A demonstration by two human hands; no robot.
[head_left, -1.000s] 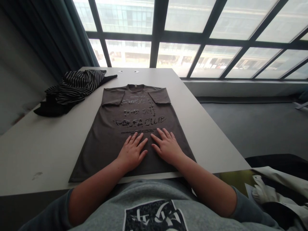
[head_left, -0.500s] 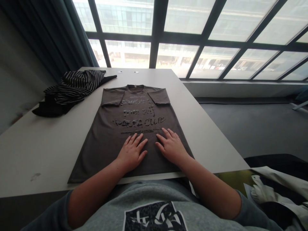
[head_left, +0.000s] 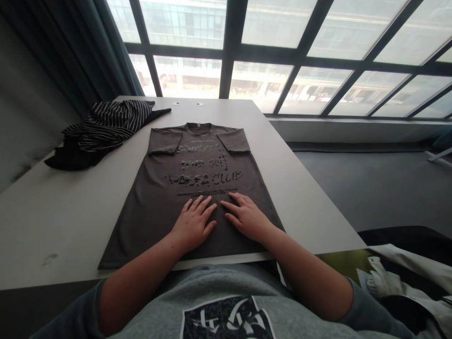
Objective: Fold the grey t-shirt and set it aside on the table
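- Shirt [head_left: 144, 212] flat on white table [head_left: 310, 212], collar far
- left hand [head_left: 193, 224] and right hand [head_left: 249, 217] open, palms down on its near half
- striped cloth [head_left: 118, 117] bunched far left, perhaps over black fabric [head_left: 70, 159]

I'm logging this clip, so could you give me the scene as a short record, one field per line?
garment: dark grey T-shirt, printed lettering across the front, laid flat, collar toward the window
sleeves: both folded inward over the front
left hand: left hand on the shirt below the print, fingers spread
right hand: right hand on the shirt, fingertips near the lowest print line
surface: white table
other cloth: black-and-white striped bundle, crumpled, far left
beside table: dark blue curtain
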